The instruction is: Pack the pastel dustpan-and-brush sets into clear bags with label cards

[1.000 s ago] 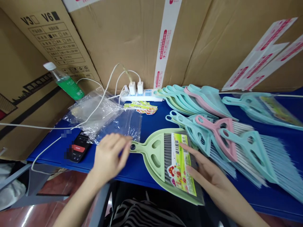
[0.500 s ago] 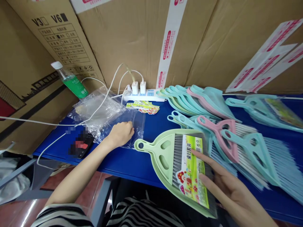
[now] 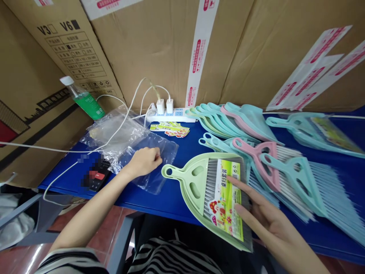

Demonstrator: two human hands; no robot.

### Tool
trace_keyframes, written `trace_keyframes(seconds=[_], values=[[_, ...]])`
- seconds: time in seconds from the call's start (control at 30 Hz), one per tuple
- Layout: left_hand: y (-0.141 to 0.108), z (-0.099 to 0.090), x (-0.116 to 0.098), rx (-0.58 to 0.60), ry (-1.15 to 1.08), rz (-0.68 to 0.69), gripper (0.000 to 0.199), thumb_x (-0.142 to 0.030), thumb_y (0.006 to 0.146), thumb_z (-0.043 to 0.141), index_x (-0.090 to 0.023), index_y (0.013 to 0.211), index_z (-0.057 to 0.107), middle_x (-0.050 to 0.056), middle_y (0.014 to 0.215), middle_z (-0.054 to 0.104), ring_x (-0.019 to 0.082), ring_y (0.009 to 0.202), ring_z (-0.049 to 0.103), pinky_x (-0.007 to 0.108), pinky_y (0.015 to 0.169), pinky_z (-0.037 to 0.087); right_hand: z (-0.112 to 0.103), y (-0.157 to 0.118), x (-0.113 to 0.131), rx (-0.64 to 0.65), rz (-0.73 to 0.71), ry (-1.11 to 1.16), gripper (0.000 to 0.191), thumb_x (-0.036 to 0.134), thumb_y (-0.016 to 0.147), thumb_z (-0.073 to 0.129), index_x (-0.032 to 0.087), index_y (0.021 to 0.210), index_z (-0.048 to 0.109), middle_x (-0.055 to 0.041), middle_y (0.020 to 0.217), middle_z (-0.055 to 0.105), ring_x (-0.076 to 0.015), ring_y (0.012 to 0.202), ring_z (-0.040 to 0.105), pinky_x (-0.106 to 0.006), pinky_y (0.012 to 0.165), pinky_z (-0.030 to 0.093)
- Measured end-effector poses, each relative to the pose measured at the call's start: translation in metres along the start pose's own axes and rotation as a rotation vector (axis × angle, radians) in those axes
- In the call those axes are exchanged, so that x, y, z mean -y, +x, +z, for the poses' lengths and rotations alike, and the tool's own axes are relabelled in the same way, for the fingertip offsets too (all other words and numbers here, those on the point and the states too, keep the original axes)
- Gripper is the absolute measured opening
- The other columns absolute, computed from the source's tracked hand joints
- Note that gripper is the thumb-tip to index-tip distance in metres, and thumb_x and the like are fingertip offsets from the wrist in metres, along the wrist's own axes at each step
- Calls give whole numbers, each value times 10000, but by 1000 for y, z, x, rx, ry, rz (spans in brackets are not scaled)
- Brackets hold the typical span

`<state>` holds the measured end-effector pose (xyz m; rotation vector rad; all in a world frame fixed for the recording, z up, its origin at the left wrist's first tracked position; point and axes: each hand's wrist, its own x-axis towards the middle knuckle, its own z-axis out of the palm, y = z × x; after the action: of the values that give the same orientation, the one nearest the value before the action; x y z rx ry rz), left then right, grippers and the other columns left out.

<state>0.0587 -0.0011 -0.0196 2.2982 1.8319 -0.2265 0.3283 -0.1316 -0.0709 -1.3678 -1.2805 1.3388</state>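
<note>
Cartons (image 3: pixel 159 49) back blue table (image 3: pixel 137 199); left hand (image 3: pixel 144 161) clenches plastic bag (image 3: pixel 155 182), right hand (image 3: pixel 265 215) grips green dustpan (image 3: pixel 225 236).

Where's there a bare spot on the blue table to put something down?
There's a small patch of blue table between the paper labels and the green dustpan. A strip lies at the front edge, between your left forearm and that dustpan. It's crowded right, with brushes and dustpans, and left, with plastic bags and cables.
</note>
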Motion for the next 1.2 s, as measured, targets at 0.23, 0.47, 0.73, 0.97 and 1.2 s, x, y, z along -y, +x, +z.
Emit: trace_keyframes(seconds=[0.23, 0.47, 0.73, 0.97, 1.2], values=[[-23, 6, 2, -9, -257, 165, 129, -201, 808, 400, -220, 693, 454, -49, 573, 509, 123, 538, 491, 251, 575, 336, 4, 0, 1, -8, 44, -23, 630, 556, 879, 598, 296, 1444, 498, -91, 1436, 572, -304, 1296, 549, -393, 978, 549], [-25, 11, -5, -49, -439, 245, 137, -248, 836, 364, -225, 723, 436, -66, 535, 467, 115, 494, 436, 246, 543, 322, 26, 7, 0, 74, 37, 128, 645, 601, 877, 576, 260, 1418, 491, -124, 1420, 575, -282, 1223, 607, -406, 1000, 533], [-25, 17, -17, 65, -779, 329, 182, -346, 895, 384, -230, 761, 430, -103, 434, 454, 96, 388, 448, 211, 461, 355, 39, 14, -4, 128, 15, 145, 652, 570, 895, 567, 253, 1449, 437, -133, 1521, 445, -276, 1315, 522, -422, 1073, 466], [-33, 21, -26, 17, -877, 381, 240, -399, 949, 387, -219, 804, 453, -101, 503, 418, 80, 421, 384, 201, 441, 301, 46, 22, -1, 121, -17, 180, 599, 555, 898, 578, 264, 1407, 457, -116, 1515, 454, -250, 1314, 524, -403, 1077, 467], [-41, 18, 25, -551, -538, 124, 195, -320, 913, 408, -199, 923, 561, 14, 781, 607, 153, 690, 581, 280, 652, 463, 43, 27, -4, 116, 17, 206, 695, 601, 878, 580, 251, 1453, 408, -124, 1495, 489, -265, 1298, 541, -414, 1061, 484]])
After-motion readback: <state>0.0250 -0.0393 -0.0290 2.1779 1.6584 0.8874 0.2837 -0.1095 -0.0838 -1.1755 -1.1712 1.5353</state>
